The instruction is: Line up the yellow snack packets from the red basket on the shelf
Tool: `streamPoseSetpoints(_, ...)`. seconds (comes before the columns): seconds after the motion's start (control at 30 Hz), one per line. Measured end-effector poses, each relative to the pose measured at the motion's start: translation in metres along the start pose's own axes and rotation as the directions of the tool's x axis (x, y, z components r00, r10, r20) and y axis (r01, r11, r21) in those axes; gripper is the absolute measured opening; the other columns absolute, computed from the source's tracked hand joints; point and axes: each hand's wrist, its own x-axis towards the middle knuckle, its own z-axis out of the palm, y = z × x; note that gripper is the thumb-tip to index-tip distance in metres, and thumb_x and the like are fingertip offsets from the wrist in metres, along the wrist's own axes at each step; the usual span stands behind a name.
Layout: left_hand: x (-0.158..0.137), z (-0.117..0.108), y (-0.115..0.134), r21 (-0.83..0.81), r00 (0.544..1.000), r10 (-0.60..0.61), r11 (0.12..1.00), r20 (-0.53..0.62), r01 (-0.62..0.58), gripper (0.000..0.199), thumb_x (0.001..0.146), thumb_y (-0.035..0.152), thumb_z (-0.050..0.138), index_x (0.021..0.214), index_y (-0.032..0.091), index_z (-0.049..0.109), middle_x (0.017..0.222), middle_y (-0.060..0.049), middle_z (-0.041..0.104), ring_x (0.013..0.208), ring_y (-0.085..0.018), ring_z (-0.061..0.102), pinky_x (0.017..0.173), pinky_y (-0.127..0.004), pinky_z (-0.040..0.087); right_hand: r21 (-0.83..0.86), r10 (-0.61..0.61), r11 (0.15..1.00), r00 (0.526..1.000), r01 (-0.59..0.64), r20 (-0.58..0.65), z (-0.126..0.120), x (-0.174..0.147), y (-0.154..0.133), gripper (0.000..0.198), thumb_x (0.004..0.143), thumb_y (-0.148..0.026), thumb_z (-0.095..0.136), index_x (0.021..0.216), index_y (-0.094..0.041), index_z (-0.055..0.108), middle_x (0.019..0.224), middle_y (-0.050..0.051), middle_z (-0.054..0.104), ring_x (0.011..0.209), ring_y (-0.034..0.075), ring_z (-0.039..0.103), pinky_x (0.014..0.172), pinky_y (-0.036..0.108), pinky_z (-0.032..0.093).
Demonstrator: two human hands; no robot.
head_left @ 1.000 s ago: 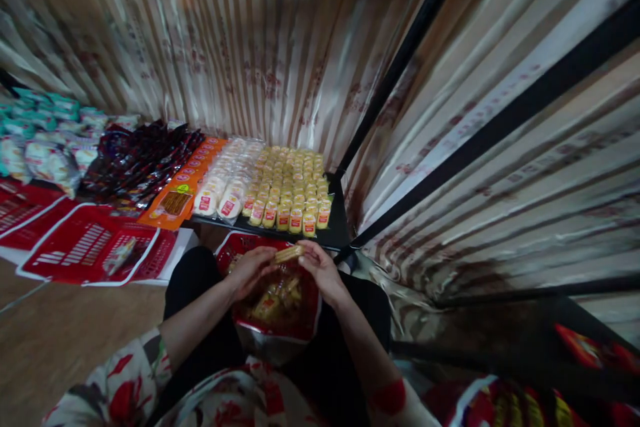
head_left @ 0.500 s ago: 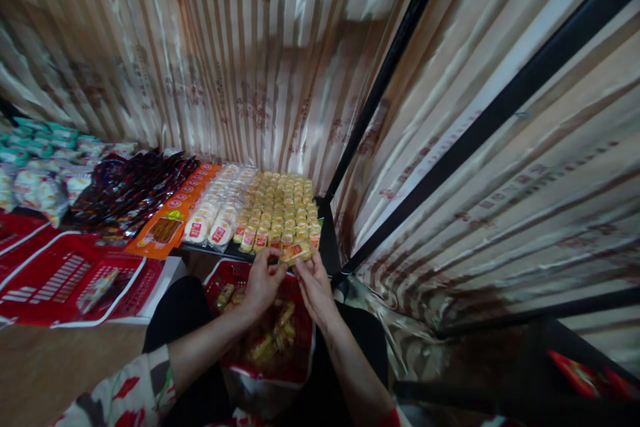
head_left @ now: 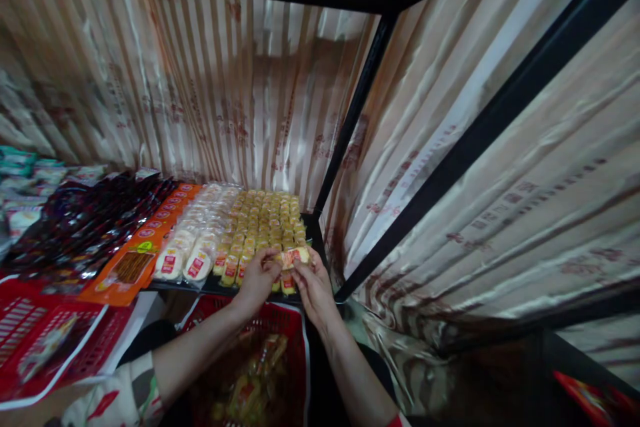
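I have the left hand's fingers point(head_left: 271, 267) closed on one end of a small yellow packet point(head_left: 295, 257), and the right hand's fingers point(head_left: 306, 275) closed on its other end, thumb on top. Its red label is turned up toward me. The packet is held above the front edge of a black shelf point(head_left: 319, 243), in front of tight rows of similar yellow packs point(head_left: 260, 223); I can't tell from here whether it touches them.

Just below the wrists I see a red basket point(head_left: 295, 321) with more loose yellow pieces point(head_left: 255, 383) piled inside, dim and hard to separate.

Moving left along the shelf, I get white packs with red labels point(head_left: 183, 247) beside the yellow rows, then a flat orange pack point(head_left: 131, 267), a heap of dark shiny packets point(head_left: 90, 220), and teal-and-white packs point(head_left: 17, 161) at the edge of my view. In front of those is another red basket point(head_left: 17, 313). Behind everything hangs a striped curtain point(head_left: 250, 93), with a slanting black post point(head_left: 354, 113) at the corner.
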Motion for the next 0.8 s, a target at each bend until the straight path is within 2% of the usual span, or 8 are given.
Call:
streamPoseSetpoints(0.13,0.034,-0.005,0.018,0.145,0.990,0.135,0.981,-0.041,-0.128,0.024,0.067,0.011,0.055,0.090,0.016,0.059,0.068,0.002,0.059,0.057,-0.010,0.052,0.056,-0.019,0.042,-0.252,-0.104,0.964,0.994,0.090,-0.043,-0.009,0.033,-0.003,0.047,0.069,-0.042,0.064,0.109,-0.020,0.057,0.105,0.007,0.065,0.096,0.021,0.062,0.085,0.034,0.049)
streamPoseSetpoints(0.2,0.056,-0.007,0.030,0.218,0.968,0.249,0.947,-0.040,-0.235,0.024,0.065,0.009,0.055,0.087,0.017,0.062,0.073,0.001,0.061,0.064,-0.011,0.053,0.061,-0.020,0.042,-0.480,-0.223,0.861,0.973,0.167,-0.061,-0.016,0.051,-0.005,0.047,0.074,-0.048,0.056,0.112,-0.020,0.057,0.114,0.009,0.062,0.107,0.023,0.056,0.094,0.038,0.044)
streamPoseSetpoints(0.27,0.080,-0.007,0.041,0.300,0.936,0.351,0.896,-0.032,-0.326,0.025,0.063,0.008,0.055,0.085,0.016,0.063,0.076,0.000,0.061,0.070,-0.012,0.053,0.067,-0.021,0.042,-0.691,-0.319,0.697,0.946,0.188,-0.064,-0.025,0.065,-0.004,0.050,0.078,-0.050,0.050,0.115,-0.017,0.058,0.123,0.012,0.057,0.118,0.026,0.048,0.103,0.041,0.034)
streamPoseSetpoints(0.33,0.105,-0.004,0.050,0.385,0.910,0.414,0.844,-0.023,-0.374,0.024,0.064,0.007,0.055,0.084,0.016,0.062,0.074,0.001,0.059,0.070,-0.012,0.052,0.069,-0.022,0.041,-0.796,-0.343,0.586,0.936,0.150,-0.076,-0.034,0.074,0.002,0.056,0.080,-0.051,0.045,0.120,-0.013,0.056,0.129,0.015,0.053,0.124,0.027,0.042,0.107,0.043,0.027)
streamPoseSetpoints(0.37,0.117,-0.001,0.054,0.419,0.901,0.433,0.822,-0.017,-0.386,0.023,0.064,0.007,0.055,0.084,0.016,0.062,0.073,0.001,0.059,0.069,-0.012,0.052,0.069,-0.022,0.041,-0.809,-0.329,0.575,0.940,0.124,-0.090,-0.039,0.077,0.007,0.058,0.081,-0.052,0.043,0.122,-0.012,0.054,0.131,0.015,0.051,0.126,0.027,0.041,0.108,0.042,0.025)
streamPoseSetpoints(0.57,0.182,0.032,0.064,0.484,0.896,0.440,0.774,0.050,-0.407,0.019,0.067,0.009,0.057,0.083,0.017,0.063,0.071,0.002,0.056,0.070,-0.012,0.052,0.074,-0.023,0.042,-0.700,-0.200,0.713,0.970,0.048,-0.138,-0.063,0.077,0.036,0.062,0.081,-0.059,0.042,0.130,-0.021,0.048,0.136,0.009,0.048,0.128,0.023,0.041,0.109,0.040,0.026)
streamPoseSetpoints(0.67,0.208,0.054,0.061,0.485,0.863,0.491,0.730,0.117,-0.481,0.021,0.067,0.009,0.060,0.085,0.018,0.063,0.076,0.000,0.054,0.073,-0.014,0.052,0.079,-0.026,0.042,-0.631,-0.205,0.770,0.973,0.094,-0.104,-0.069,0.074,0.043,0.063,0.081,-0.057,0.047,0.134,-0.023,0.044,0.135,0.007,0.049,0.126,0.022,0.044,0.107,0.038,0.031)
streamPoseSetpoints(0.8,0.234,0.082,0.050,0.439,0.816,0.545,0.696,0.192,-0.568,0.041,0.063,0.001,0.059,0.100,0.018,0.059,0.082,-0.001,0.054,0.083,-0.017,0.053,0.088,-0.028,0.039,-0.556,-0.224,0.812,0.974,0.177,-0.018,-0.072,0.070,0.050,0.061,0.082,-0.051,0.050,0.135,-0.022,0.041,0.136,0.007,0.049,0.126,0.021,0.044,0.107,0.037,0.032)
